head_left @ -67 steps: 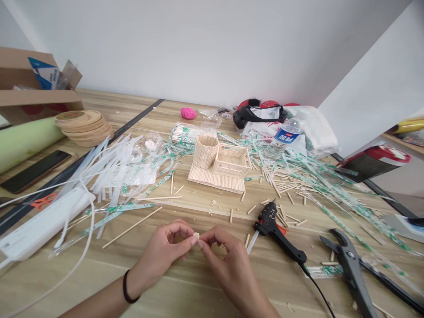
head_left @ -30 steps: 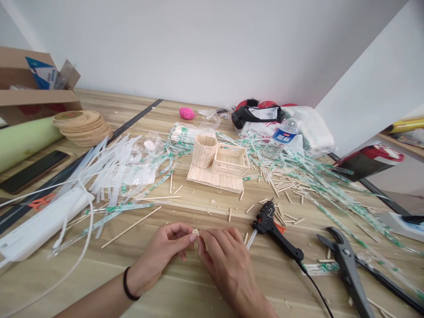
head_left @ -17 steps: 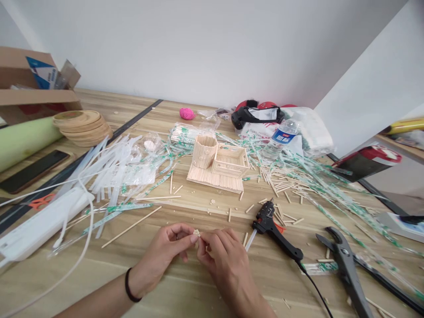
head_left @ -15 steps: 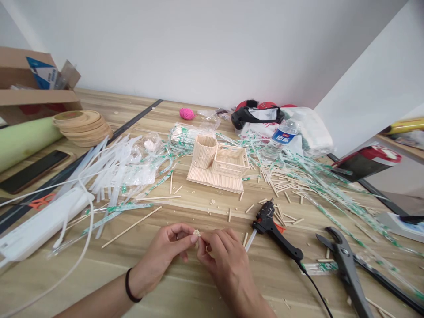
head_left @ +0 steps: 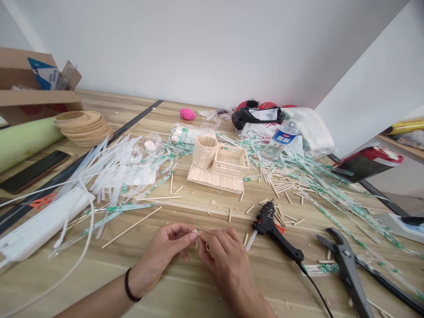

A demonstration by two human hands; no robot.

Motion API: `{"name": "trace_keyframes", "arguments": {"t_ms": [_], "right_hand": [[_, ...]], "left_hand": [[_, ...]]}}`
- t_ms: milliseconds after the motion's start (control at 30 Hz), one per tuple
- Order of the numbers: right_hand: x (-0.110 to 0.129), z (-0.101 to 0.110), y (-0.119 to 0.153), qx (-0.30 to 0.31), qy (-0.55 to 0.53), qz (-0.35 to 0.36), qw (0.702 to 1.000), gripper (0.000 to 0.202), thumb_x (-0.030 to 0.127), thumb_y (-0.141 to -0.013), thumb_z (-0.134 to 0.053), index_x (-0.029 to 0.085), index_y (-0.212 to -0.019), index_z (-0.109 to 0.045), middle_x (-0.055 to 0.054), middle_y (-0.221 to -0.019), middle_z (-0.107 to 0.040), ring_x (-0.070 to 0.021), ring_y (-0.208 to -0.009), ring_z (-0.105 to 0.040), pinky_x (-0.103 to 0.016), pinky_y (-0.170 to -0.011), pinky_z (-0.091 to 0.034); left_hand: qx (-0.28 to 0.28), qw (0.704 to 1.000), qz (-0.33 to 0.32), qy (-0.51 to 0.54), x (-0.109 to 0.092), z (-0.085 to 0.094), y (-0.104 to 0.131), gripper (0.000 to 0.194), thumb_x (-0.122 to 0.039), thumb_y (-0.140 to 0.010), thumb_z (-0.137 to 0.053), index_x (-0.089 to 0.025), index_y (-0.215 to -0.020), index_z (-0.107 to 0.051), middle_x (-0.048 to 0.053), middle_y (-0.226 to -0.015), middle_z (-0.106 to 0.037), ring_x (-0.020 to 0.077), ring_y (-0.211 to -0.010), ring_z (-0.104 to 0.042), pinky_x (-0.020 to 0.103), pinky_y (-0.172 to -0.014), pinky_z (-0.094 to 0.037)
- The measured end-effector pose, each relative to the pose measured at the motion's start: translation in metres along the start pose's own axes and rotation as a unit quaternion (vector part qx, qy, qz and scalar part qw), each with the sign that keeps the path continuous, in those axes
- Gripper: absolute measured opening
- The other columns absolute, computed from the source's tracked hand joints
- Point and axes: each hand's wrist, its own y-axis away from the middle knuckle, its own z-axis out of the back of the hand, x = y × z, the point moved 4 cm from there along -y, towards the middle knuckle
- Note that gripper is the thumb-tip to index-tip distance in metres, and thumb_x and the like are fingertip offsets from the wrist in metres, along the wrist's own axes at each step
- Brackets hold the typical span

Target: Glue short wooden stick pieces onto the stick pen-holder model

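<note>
1. I see the little wood bunch (head_left: 195, 231) at the tips of my fingers, held up over the counter (head_left: 179, 291), in front of the stick model.
2. My left hand (head_left: 168, 245) has its grip pressed together, with thumb and finger pinching the bunch.
3. My right hand (head_left: 227, 260) has its fingertips right by the bunch's other side. I cannot tell if that grip pinches it or only touches it.
4. Done, I think: a round stick cup (head_left: 204, 154) stands up next to a stick box (head_left: 230, 168), both on a flat stick base (head_left: 215, 181). Tiny bumps show on the box's front, too small for me to name.
5. Not done, I think: the bunch is not on the model. Another tiny bunch (head_left: 213, 202) lies alone on the counter, and lots of loose sticks (head_left: 288, 180) are spread on the right.
6. The glue gun (head_left: 266, 218) lies near my right hand, and the big cutter (head_left: 346, 256) lies farther right. I hold neither one.
</note>
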Motion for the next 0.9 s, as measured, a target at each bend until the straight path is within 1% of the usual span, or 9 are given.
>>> {"name": "trace_keyframes", "arguments": {"t_ms": [233, 533, 667, 767, 833, 900], "right_hand": [[0.0043, 0.0003, -0.0007, 0.024, 0.025, 0.018, 0.999, 0.013, 0.006, -0.086, -0.051, 0.017, -0.079, -0.056, -0.001, -0.07, -0.065, -0.0152, -0.06, -0.053, -0.03, -0.062, -0.033], [0.0031, -0.0049, 0.0023, -0.007, 0.049, -0.003, 0.999, 0.022, 0.009, -0.086, -0.046, 0.019, -0.067, -0.05, 0.002, -0.058, -0.054, -0.0138, -0.053, -0.046, -0.029, -0.058, -0.032], [0.0019, -0.0056, 0.001, -0.04, 0.03, -0.024, 0.998, 0.023, 0.008, -0.083, -0.046, 0.02, -0.064, -0.05, 0.003, -0.054, -0.051, -0.0127, -0.05, -0.044, -0.026, -0.055, -0.033], [0.0009, -0.0034, -0.0008, -0.064, 0.004, -0.045, 0.997, 0.022, 0.009, -0.082, -0.047, 0.021, -0.063, -0.051, 0.004, -0.052, -0.05, -0.0118, -0.047, -0.045, -0.024, -0.053, -0.035], [0.0, -0.0022, -0.0018, -0.055, -0.014, -0.061, 0.997, 0.021, 0.009, -0.081, -0.047, 0.021, -0.064, -0.052, 0.004, -0.051, -0.051, -0.0114, -0.047, -0.047, -0.023, -0.052, -0.036], [-0.0018, -0.0015, -0.0018, -0.033, -0.037, -0.09, 0.995, 0.02, 0.01, -0.08, -0.048, 0.02, -0.064, -0.053, 0.004, -0.052, -0.053, -0.0115, -0.047, -0.05, -0.023, -0.051, -0.037]], "left_hand": [[-0.01, 0.999, -0.009, -0.031, -0.0019, 0.0, 0.0001, 0.02, -0.034, -0.07, -0.073, -0.014, -0.072, -0.069, 0.0, -0.066, -0.062, 0.0102, -0.057, -0.051, 0.018, -0.048, -0.043], [-0.013, 0.998, -0.035, -0.056, -0.0013, -0.0005, 0.0026, 0.018, -0.033, -0.072, -0.071, -0.016, -0.072, -0.067, -0.002, -0.064, -0.061, 0.0094, -0.054, -0.049, 0.018, -0.05, -0.042], [-0.007, 0.997, -0.043, -0.06, -0.0026, -0.0006, 0.0021, 0.018, -0.033, -0.072, -0.071, -0.016, -0.072, -0.067, -0.002, -0.063, -0.06, 0.01, -0.054, -0.049, 0.019, -0.05, -0.042], [-0.002, 0.998, -0.038, -0.053, -0.0025, -0.0009, 0.0016, 0.018, -0.033, -0.072, -0.071, -0.015, -0.072, -0.067, -0.001, -0.063, -0.061, 0.0104, -0.055, -0.05, 0.019, -0.05, -0.042], [-0.004, 0.998, -0.029, -0.046, -0.0018, -0.0009, 0.0014, 0.018, -0.033, -0.071, -0.072, -0.015, -0.072, -0.068, -0.001, -0.064, -0.062, 0.0106, -0.055, -0.05, 0.019, -0.051, -0.043], [-0.003, 0.999, -0.017, -0.034, -0.0006, -0.001, 0.0013, 0.018, -0.032, -0.071, -0.072, -0.015, -0.072, -0.069, 0.0, -0.066, -0.063, 0.0104, -0.056, -0.051, 0.019, -0.051, -0.043]]}}
